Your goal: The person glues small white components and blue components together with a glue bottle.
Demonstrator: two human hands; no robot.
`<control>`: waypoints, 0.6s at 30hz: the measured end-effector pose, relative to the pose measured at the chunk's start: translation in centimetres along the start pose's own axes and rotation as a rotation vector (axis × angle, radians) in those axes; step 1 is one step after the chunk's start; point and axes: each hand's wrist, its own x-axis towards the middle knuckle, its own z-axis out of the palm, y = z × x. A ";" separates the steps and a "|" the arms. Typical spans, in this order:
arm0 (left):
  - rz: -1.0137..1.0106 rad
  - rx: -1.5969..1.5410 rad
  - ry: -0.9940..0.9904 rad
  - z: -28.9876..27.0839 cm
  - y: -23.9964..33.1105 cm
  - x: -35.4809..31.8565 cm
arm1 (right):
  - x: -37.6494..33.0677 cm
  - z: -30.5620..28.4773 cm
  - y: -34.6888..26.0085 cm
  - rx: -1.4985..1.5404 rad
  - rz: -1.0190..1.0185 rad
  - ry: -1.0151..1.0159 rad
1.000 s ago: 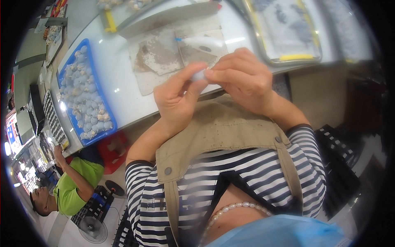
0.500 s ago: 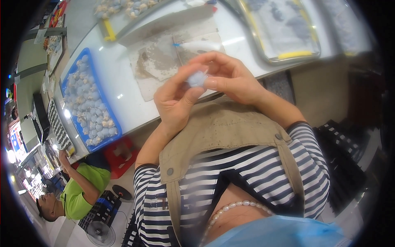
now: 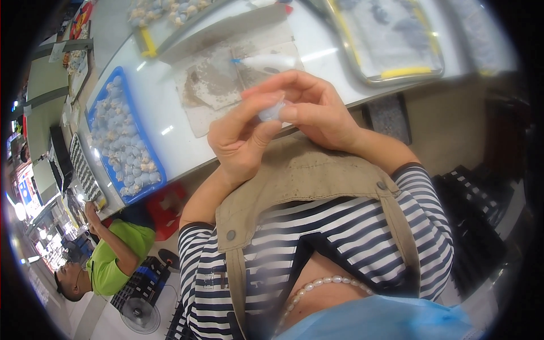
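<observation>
A small, rounded, pale blue-grey piece [image 3: 271, 111] is held between my two hands above the table's near edge. My left hand [image 3: 238, 136] pinches it from the left with thumb and fingers. From the other side, my right hand [image 3: 320, 110] presses its thumb and fingertips to it. The fingers cover much of the piece, and its exact kind is not clear. Just beyond my hands lies a stained cardboard sheet [image 3: 212, 76], with a white bottle with a thin blue tip [image 3: 269, 61] on it.
A blue tray [image 3: 160, 180] full of similar blue-grey pieces with beige parts stands at the left. A yellow-taped tray [image 3: 405, 72] lies at the right, another tray [image 3: 148, 42] at the far left. A co-worker in a green shirt [image 3: 122, 249] sits on the left.
The piece has turned slightly and shows less between my fingers. My left hand has shifted a little leftward in the picture. The hold of both hands stays.
</observation>
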 end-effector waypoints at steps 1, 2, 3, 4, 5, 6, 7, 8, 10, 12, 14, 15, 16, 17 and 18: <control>-0.002 0.003 -0.003 0.1 -0.1 0.1 | 0.0 -0.2 0.0 0.005 -0.002 0.001; -0.014 -0.001 0.000 0.3 -0.3 0.2 | 0.0 -0.4 0.0 0.002 -0.001 0.013; -0.019 -0.004 0.003 0.4 -0.3 0.2 | -0.2 -0.4 0.0 -0.005 -0.003 0.023; -0.017 -0.002 -0.002 0.5 -0.3 0.2 | -0.3 -0.4 0.0 -0.004 -0.009 0.022; -0.016 0.010 0.000 0.7 -0.2 0.2 | -0.4 -0.5 0.0 0.001 -0.022 0.023; -0.021 0.022 0.005 0.8 -0.3 0.2 | -0.4 -0.6 0.1 0.010 -0.030 0.023; -0.024 0.024 0.004 0.9 -0.5 0.2 | -0.4 -0.8 0.1 0.013 -0.030 0.023; -0.032 0.029 0.013 0.9 -0.7 0.1 | -0.3 -0.9 0.2 0.037 -0.042 0.037; -0.042 0.034 0.019 1.0 -0.8 0.2 | -0.2 -0.9 0.5 0.062 -0.055 0.053; -0.040 0.008 0.060 1.2 -0.9 0.1 | -0.1 -1.0 0.8 0.085 -0.064 0.073; -0.064 0.006 0.061 0.8 -1.1 0.0 | 0.1 -1.0 0.9 0.084 -0.049 0.077; -0.086 0.004 0.061 0.7 -1.1 0.0 | 0.2 -1.0 0.9 0.082 -0.036 0.080; -0.086 0.001 0.065 0.5 -1.2 0.0 | 0.3 -1.0 1.0 0.079 -0.032 0.079; -0.102 0.003 0.060 0.4 -1.2 0.0 | 0.4 -1.1 1.1 0.097 -0.023 0.082; -0.116 0.006 0.056 0.2 -1.2 0.1 | 0.6 -1.1 1.2 0.113 -0.014 0.083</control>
